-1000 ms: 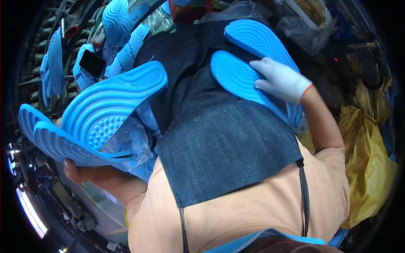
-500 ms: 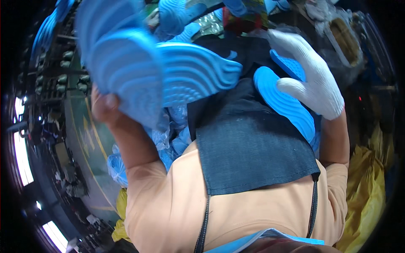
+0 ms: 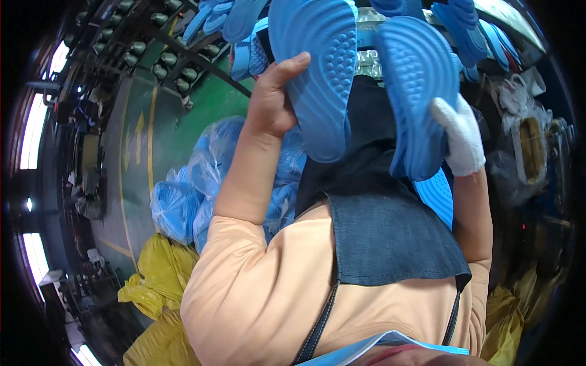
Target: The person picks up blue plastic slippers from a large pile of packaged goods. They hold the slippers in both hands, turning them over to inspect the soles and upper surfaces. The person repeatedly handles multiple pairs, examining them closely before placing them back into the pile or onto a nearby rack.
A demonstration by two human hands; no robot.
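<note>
My bare left hand [image 3: 271, 100] is closed on a blue shoe sole [image 3: 314, 73], the thumb lying on its wavy, studded face. To the right, my white-gloved right hand [image 3: 465, 139] grips the outer edge of a second blue sole [image 3: 418, 91] of like pattern. Both soles are raised side by side, toe ends away from me, with a gap between them. Below the right one, another blue sole [image 3: 439, 196] rests at the side of my dark apron [image 3: 390, 238], partly hidden. The fingers of both hands are mostly behind the soles.
Several more blue soles [image 3: 461, 33] lie at the far side. Clear plastic bags of blue pieces [image 3: 174, 207] stand at my left, beside yellow sacks [image 3: 165, 268]. A rack with rounded metal-looking pieces [image 3: 168, 59] is at far left. Clear plastic wrapping [image 3: 519, 100] lies at right.
My left hand has moved right and inward, bringing its sole over my lap. My right hand, open over a sole before, now holds one up. The view has shifted, showing more floor and bags.
</note>
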